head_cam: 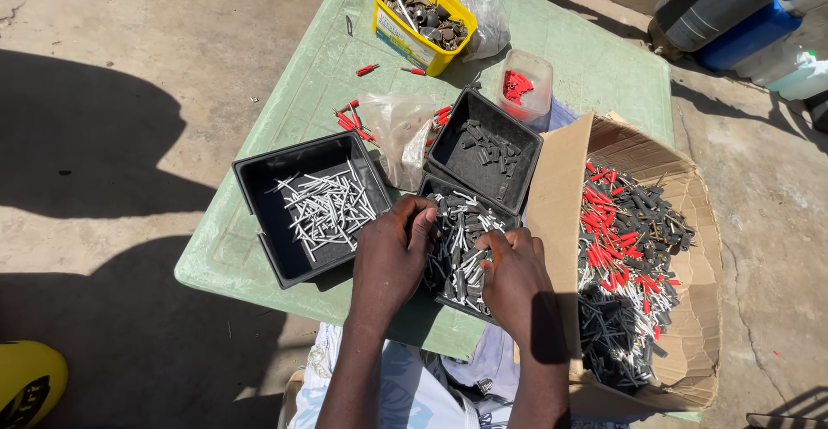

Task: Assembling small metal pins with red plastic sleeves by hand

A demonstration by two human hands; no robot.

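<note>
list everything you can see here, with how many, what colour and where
green table: one, pale green, centre
black trays: three; left one holds silver pins, middle one under the hands holds mixed black and silver pieces, rear one holds a few black pieces
cardboard box: one, brown, right, full of red and black pieces
yellow tub: one, top, dark metal parts
clear container: one, red pieces inside
plastic bags: two, clear
loose red pieces: several, on table
blue canisters: top right
left hand: in middle tray
right hand: in middle tray
</note>
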